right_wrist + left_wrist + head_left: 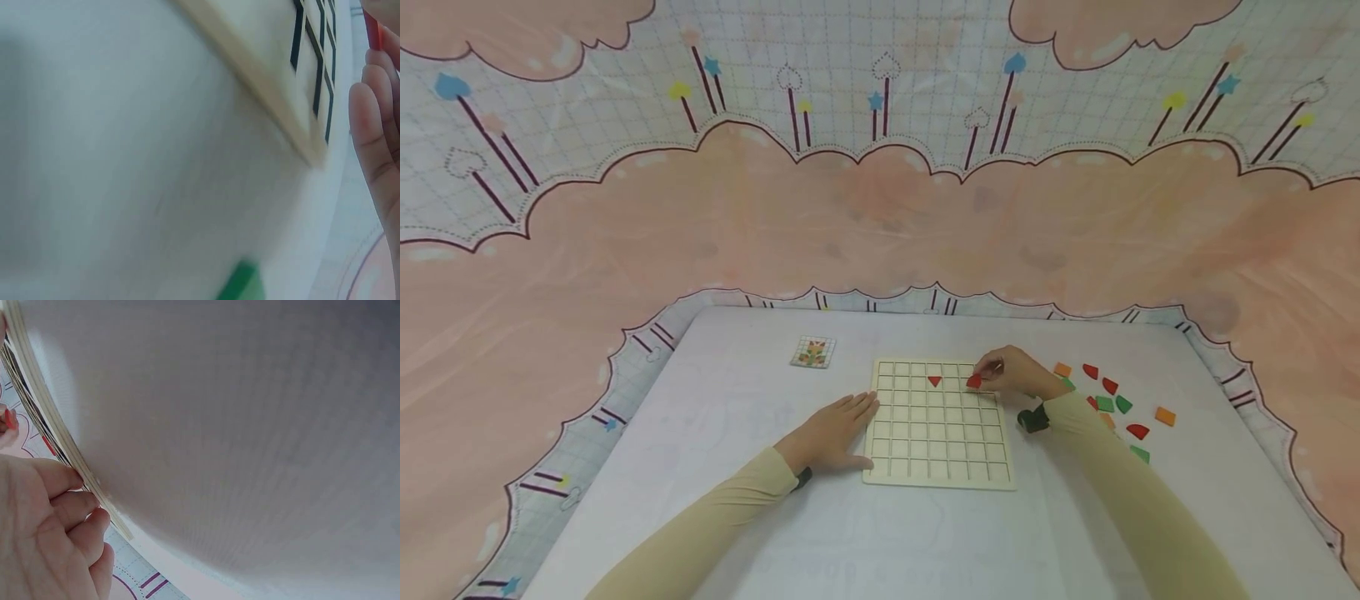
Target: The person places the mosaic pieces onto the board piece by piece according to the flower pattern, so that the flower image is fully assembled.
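A square wooden grid board (937, 423) lies on the white table. My left hand (835, 429) rests at the board's left edge, fingers stretched along it and thumb near the lower left corner. In the left wrist view, the fingertips (90, 500) touch the board's side. Over the upper right cells, my right hand (1013, 372) pinches a red piece (974, 382) with one curved side. The right wrist view shows this red piece only as a thin edge (372, 30) between thumb and fingers. A red triangle (934, 381) sits in a top-row cell.
Several loose red, green and orange pieces lie to the right, among them an orange square (1165, 416) and a red piece (1138, 432); the right forearm hides part of this group. A small pattern card (813, 352) lies behind the board on the left. Patterned cloth (880, 225) surrounds the table.
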A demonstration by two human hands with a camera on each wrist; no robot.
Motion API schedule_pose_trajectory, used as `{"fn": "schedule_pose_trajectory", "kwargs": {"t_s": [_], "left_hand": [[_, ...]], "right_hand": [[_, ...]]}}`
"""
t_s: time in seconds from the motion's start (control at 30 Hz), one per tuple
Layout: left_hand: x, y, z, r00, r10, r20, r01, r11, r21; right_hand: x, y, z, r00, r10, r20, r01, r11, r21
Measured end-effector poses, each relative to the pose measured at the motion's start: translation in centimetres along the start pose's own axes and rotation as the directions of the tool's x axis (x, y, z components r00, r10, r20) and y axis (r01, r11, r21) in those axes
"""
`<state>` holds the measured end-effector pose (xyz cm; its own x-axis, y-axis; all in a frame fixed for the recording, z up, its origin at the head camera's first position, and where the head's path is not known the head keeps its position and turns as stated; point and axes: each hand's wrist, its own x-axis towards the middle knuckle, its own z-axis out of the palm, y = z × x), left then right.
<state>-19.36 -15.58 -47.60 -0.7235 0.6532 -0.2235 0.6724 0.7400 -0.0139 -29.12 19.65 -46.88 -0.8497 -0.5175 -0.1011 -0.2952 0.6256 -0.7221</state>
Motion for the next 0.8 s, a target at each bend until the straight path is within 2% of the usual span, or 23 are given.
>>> {"fn": "schedule_pose_trajectory", "kwargs": {"t_s": [0.2,0.43,0.8], "left_hand": [[0.1,-0.1,0.1,1.0,0.002,-0.001,-0.002,1.0,0.009],[0.0,-0.1,0.1,1.0,0.0,0.001,0.0,1.0,-0.004],[0.0,0.0,0.1,1.0,0.005,-0.004,-0.005,1.0,-0.006]], "right_hand": [[1.9,-0.3,1.0,1.0,-0.01,0.011,0.01,1.0,-0.004],[3.2,-0.3,1.9,0.999,-0.044,0.03,0.045,0.999,-0.028],[3.6,-0.7,2.1,0.997,-0.027,0.074,0.031,0.998,-0.058]]}}
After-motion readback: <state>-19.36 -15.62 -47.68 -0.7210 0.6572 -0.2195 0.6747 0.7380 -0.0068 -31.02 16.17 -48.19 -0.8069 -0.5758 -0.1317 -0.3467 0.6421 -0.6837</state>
